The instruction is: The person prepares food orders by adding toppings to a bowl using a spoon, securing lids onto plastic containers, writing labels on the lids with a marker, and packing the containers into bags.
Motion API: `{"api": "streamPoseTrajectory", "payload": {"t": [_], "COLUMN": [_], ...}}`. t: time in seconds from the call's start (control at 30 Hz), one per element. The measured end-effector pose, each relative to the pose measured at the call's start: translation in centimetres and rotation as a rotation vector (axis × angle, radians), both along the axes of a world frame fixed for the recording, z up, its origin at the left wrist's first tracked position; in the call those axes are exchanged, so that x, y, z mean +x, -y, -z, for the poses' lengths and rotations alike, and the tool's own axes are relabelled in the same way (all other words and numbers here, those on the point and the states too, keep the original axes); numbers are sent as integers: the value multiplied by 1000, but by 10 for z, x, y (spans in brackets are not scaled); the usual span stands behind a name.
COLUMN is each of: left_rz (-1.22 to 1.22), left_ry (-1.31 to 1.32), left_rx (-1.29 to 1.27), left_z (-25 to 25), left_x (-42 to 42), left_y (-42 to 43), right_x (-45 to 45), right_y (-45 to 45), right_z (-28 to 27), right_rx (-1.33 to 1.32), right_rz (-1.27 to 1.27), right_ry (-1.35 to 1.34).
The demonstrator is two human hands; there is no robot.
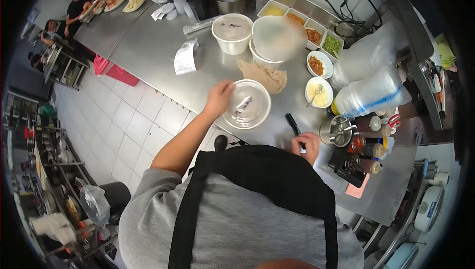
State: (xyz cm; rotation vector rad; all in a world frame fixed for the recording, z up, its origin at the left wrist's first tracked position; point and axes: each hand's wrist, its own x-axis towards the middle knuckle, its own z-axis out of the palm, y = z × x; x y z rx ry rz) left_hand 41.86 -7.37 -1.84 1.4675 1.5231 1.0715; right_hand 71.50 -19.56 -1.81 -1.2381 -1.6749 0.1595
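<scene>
My left hand [219,98] grips the left rim of a round white tub with a clear lid [255,106] near the counter's front edge. Dark marks and a glare show on that lid. To its right, my right hand [307,145] is closed around a black marker [294,124], which points up and to the left. Just behind the tub lies a crumpled brown cloth [264,76]. Another lidded white tub [230,34] with dark writing on top stands farther back. Beside it is a larger white tub [267,60], its top blurred.
Trays of food [313,36] line the back. Two white bowls [319,92] sit at the right, near plastic-wrapped stacks [368,91] and several sauce bottles [368,149]. A receipt [185,57] lies at the left on the steel counter [143,46]. Other people [76,9] stand far left.
</scene>
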Motion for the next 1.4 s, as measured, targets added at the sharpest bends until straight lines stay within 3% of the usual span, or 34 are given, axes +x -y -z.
{"api": "streamPoseTrajectory", "payload": {"t": [0.13,0.23,0.33,0.43,0.53,0.63,0.73,0.9,1.07,1.17,1.23,1.37,1.4], "left_rz": [-153,-120,-154,-175,-154,-99,9,-62,-362,-458,-467,-369,-279], "left_ry": [43,-146,-221,-444,-552,-319,-278,-311,-305,-252,-247,-204,-253], "left_rx": [43,160,263,347,260,218,625,805,554,276,148,-172,-110], "left_z": [-26,-111,-142,-134,-108,-113,-108,-108,-50,40,83,86,101], "left_x": [-62,-89,-98,-84,-64,-66,-96,-190,-289,-321,-311,-247,-241], "left_y": [-34,-92,-178,-243,-254,-245,-240,-168,-40,60,128,218,230], "right_x": [-56,-92,-122,-134,-153,-198,-211,-145,-121,-116,-118,-117,-122], "right_y": [-49,-103,-142,-151,-143,-110,-94,-34,11,-5,-25,-73,-72], "right_z": [-2,-18,-21,12,23,7,19,12,-36,-60,-79,-91,-95], "right_rx": [-31,-43,3,-183,-309,-217,-143,-283,-710,-549,-651,-136,-35], "right_rz": [-202,-125,118,141,160,-309,-722,-278,-24,85,198,212,201], "right_ry": [55,211,468,441,345,270,216,312,478,353,222,589,591]}}
